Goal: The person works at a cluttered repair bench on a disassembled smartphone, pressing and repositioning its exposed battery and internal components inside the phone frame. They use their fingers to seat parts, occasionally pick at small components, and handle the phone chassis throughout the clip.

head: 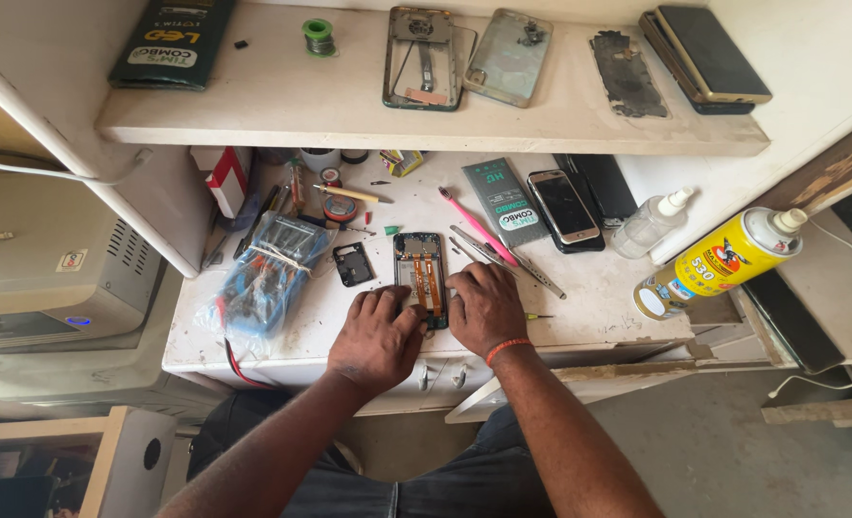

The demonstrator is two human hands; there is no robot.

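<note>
An opened smartphone [419, 269] lies back-up on the white workbench [589, 307], its orange flex cables and circuit board exposed. My left hand [378, 336] rests on its lower left corner, fingers curled against the frame. My right hand [484, 307], with an orange band on the wrist, presses on its lower right edge. Whether a small tool sits under the fingers is hidden. A small black square part [353, 264] lies just left of the phone. Metal tweezers [503, 257] and a pink tool [474, 228] lie just right of it.
A blue multimeter in a plastic bag [271, 273] sits at the left. A yellow spray can [723, 261], a clear bottle [649, 225], an intact phone [563, 205] and a grey packet [503, 200] stand at the right. The upper shelf [253, 120] carries phone frames, covers and a solder spool [319, 36].
</note>
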